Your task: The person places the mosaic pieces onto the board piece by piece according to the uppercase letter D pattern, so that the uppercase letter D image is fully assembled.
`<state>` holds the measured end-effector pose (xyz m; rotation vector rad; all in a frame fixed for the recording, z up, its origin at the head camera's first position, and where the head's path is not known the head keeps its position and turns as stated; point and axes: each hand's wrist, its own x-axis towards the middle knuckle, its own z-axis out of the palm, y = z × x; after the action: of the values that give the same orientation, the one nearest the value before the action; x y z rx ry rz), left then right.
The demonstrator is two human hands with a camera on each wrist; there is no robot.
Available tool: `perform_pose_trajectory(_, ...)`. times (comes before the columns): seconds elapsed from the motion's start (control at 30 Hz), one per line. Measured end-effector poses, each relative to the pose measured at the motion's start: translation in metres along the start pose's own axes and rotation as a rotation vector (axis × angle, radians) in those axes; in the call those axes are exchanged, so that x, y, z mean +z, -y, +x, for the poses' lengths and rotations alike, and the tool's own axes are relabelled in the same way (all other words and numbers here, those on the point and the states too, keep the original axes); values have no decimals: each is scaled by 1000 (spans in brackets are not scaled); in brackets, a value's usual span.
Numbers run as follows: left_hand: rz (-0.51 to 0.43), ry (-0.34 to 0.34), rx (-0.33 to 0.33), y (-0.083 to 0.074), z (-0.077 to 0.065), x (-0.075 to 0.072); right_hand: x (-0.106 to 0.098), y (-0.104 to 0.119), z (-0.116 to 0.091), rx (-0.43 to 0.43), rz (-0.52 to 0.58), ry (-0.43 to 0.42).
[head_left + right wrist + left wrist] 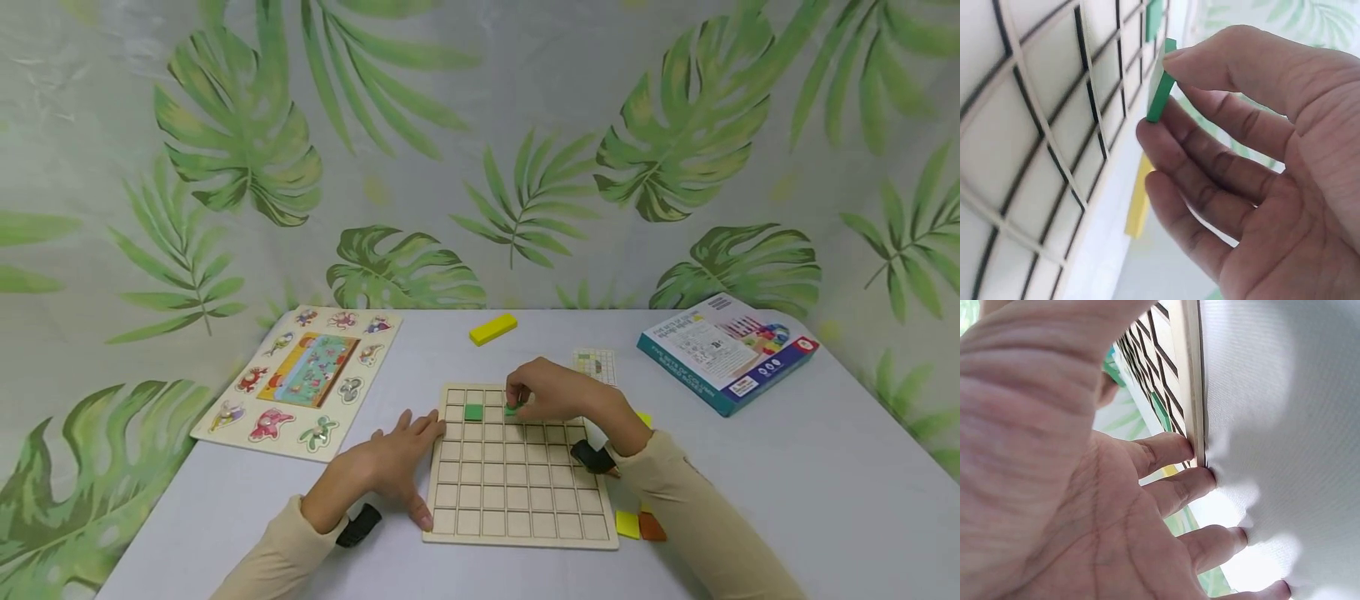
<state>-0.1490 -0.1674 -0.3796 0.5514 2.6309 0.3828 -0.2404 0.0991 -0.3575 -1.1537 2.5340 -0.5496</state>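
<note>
A wooden grid board lies flat on the table, with one green square tile set in a cell near its top left. My right hand is over the board's upper part. Between thumb and fingertips it pinches another green tile, which is tilted close over the cells in the right wrist view. My left hand lies spread along the board's left side, thumb near the lower corner. In the left wrist view, its fingertips touch the board's edge and the white tabletop.
Yellow and orange tiles lie right of the board, partly under my right forearm. Behind are a yellow block and a small printed grid card. An animal puzzle board stands left, a boxed game right.
</note>
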Motion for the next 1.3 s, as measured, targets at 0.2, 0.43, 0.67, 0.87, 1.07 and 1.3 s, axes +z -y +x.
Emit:
perform_pose_trajectory(0.2,6,-2,2,1,0,0,10,4,17,-38,-30,4)
perform_pose_trajectory(0.43,12,-9,6,1,1,1,15,3,26,-62,-52,-3)
perform_pose_trajectory(0.67,16,-11,5,1,1,1,19,1,30,-52,-86,-4)
perform_pose_trajectory(0.87,21,-7,3,0,1,0,20,6,33,9,-108,-12)
perform_pose_trajectory(1.07,21,-2,-1,-1,1,0,17,9,35,127,-66,-5)
perform_pose_trajectory(1.3,2,-7,-4,0,1,1,20,8,33,128,-30,5)
